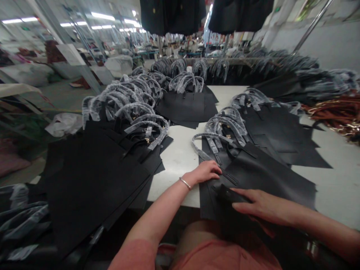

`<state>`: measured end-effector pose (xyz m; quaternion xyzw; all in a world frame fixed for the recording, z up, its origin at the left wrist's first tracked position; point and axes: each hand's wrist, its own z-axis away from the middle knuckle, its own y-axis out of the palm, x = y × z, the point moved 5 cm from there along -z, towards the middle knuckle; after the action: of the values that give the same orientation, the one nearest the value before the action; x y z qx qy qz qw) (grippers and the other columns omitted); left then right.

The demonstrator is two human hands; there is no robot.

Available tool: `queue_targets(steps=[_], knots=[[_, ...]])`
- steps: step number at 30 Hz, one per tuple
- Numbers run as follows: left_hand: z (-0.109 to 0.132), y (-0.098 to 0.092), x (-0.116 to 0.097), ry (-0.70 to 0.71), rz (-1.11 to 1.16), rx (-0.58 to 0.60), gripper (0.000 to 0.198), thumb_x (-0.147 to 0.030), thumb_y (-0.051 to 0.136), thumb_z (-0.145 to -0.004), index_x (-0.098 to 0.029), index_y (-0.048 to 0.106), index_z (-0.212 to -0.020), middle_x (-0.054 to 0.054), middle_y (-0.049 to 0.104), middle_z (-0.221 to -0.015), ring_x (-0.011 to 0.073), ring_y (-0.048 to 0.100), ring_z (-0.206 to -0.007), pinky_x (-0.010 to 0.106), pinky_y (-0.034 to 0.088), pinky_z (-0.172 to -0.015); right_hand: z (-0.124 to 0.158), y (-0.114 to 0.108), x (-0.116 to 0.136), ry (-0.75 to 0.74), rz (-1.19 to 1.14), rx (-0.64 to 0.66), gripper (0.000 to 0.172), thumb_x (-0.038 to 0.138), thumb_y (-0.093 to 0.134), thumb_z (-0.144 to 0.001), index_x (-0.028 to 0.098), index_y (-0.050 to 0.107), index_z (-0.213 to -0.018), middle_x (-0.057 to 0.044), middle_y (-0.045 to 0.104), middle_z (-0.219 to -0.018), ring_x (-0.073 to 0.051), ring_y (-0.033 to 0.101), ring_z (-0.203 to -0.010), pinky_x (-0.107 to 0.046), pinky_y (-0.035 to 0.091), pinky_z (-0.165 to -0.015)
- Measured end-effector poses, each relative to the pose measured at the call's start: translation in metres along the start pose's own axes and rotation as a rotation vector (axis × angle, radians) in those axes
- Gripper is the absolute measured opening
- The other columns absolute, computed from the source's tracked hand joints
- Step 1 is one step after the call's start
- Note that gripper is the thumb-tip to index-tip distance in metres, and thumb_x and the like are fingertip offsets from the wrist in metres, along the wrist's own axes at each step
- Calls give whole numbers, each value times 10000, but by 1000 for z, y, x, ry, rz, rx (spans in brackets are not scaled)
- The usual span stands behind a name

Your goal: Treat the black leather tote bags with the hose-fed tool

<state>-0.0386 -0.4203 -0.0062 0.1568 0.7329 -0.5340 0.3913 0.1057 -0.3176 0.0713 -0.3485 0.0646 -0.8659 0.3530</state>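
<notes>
Black panel (pixel 225 200) pinched in right hand (pixel 257 204), lower part lost in shadow, left hand (pixel 206 171) beside strap (pixel 230 177), grip unclear.

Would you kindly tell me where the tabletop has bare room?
White tabletop shows bare between the left black pile and left hand, and right of the right black pile, this side of the brown straps. Crowded: around the right hand and among the plastic-wrapped handles.

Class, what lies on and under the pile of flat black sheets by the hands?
On the black pile: looped, plastic-wrapped handles at its far end, the left hand nearer. White tabletop shows alongside; anything directly underneath is covered.
</notes>
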Motion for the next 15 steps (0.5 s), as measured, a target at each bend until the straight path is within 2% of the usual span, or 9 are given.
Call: queue_targets(steps=[4,7,11,15], knots=[[-6,-3,8,20,23,65,142,-151,697,-799,-181,738,-932,43,650,-930,169,592,-909,239,429,-844,-13,0,18,-19,-44,37,644,473,576,-880,220,426,-1453,16,589,-630,-131,550,-336,-211,414,-301],[-5,-3,11,39,37,46,151,-146,694,-802,-174,739,-943,45,653,-931,165,595,-895,231,431,-829,-15,-1,13,3,-58,56,639,492,592,-869,233,447,-1435,29,566,-617,-128,551,-337,-209,424,-298],[-6,0,13,55,40,13,155,-145,709,-791,-161,743,-941,55,658,-920,168,595,-887,231,431,-815,-11,-3,1,56,-20,53,681,497,590,-869,243,392,-1469,23,587,-611,-122,541,-326,-200,409,-292],[-9,-1,15,45,40,29,164,-154,735,-765,-156,749,-928,53,661,-885,168,599,-842,235,437,-776,-19,1,10,31,-84,86,676,493,582,-876,222,393,-1466,44,548,-576,-119,527,-318,-198,407,-289]])
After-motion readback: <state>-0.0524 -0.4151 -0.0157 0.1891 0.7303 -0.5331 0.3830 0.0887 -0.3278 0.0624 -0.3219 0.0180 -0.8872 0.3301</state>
